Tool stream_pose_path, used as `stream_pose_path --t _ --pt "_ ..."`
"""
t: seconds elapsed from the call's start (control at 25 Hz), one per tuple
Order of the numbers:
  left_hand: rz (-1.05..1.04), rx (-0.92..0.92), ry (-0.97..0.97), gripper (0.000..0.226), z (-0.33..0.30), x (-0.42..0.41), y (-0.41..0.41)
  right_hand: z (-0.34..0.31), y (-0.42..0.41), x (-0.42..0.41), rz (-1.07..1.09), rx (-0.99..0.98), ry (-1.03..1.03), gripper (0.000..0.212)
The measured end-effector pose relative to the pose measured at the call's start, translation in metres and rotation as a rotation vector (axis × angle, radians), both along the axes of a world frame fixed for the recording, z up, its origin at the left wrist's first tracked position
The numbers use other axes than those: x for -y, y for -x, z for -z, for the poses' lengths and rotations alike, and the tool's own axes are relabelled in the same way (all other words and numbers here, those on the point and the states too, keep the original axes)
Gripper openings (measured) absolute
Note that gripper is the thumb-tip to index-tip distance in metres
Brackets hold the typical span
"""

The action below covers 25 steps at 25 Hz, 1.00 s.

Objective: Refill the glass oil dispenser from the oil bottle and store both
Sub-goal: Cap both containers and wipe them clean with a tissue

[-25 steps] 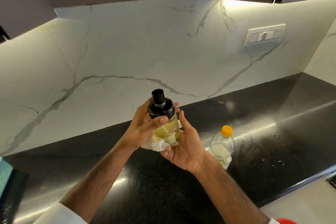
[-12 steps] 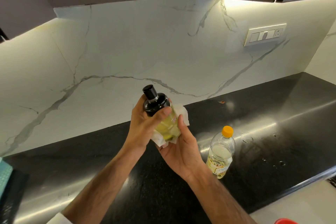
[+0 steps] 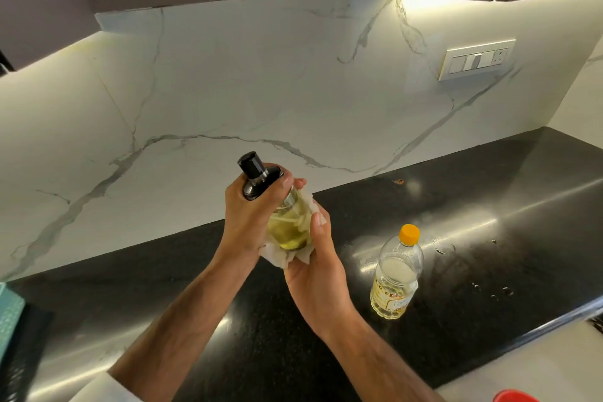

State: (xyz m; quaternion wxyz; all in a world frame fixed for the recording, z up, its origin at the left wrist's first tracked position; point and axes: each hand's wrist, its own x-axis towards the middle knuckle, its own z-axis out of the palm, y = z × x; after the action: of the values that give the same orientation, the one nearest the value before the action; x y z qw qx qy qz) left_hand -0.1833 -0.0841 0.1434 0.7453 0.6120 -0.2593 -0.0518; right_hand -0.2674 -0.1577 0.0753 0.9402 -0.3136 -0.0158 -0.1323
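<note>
Marble backsplash (image 3: pixel 261 91) fills the upper frame; black countertop (image 3: pixel 473 206) crosses the lower right. Centre frame, left hand (image 3: pixel 251 215) clasps the tilted glass oil dispenser (image 3: pixel 287 222); right hand (image 3: pixel 313 271) cups its tissue-wrapped base. Oil bottle (image 3: pixel 396 274) stands capped, right of centre.

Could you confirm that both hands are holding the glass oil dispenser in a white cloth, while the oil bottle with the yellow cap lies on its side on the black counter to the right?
Not quite: in the head view the oil bottle stands upright on the black counter, yellow cap on. The rest holds: the left hand and right hand hold the glass oil dispenser in a white cloth.
</note>
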Motion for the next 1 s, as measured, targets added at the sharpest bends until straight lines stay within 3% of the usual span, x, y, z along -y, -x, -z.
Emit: stream_pose_path --t 0.2,0.28,0.4,0.6,0.76,1.0 --pt "-0.033 0.015 0.037 0.047 -0.005 -0.002 0.003 -0.004 0.012 0.002 0.142 0.021 -0.039 0.064" --pt "-0.030 -0.014 0.054 0.043 -0.006 -0.004 0.000 -0.006 0.014 0.007 0.207 -0.008 -0.022 0.055" --pt "-0.020 -0.028 0.047 0.042 -0.005 -0.006 -0.002 -0.006 0.010 0.013 0.347 -0.049 0.192 0.023" --pt "-0.047 -0.033 0.046 0.047 -0.005 -0.002 0.001 -0.005 0.013 0.022 0.699 0.069 0.768 0.011" --pt "-0.075 -0.056 0.061 0.051 -0.005 -0.001 0.003 -0.007 0.020 0.013 0.726 0.248 0.953 0.029" --pt "-0.162 -0.033 0.003 0.040 -0.007 0.004 0.012 -0.006 0.008 0.006 0.695 0.097 1.310 0.062"
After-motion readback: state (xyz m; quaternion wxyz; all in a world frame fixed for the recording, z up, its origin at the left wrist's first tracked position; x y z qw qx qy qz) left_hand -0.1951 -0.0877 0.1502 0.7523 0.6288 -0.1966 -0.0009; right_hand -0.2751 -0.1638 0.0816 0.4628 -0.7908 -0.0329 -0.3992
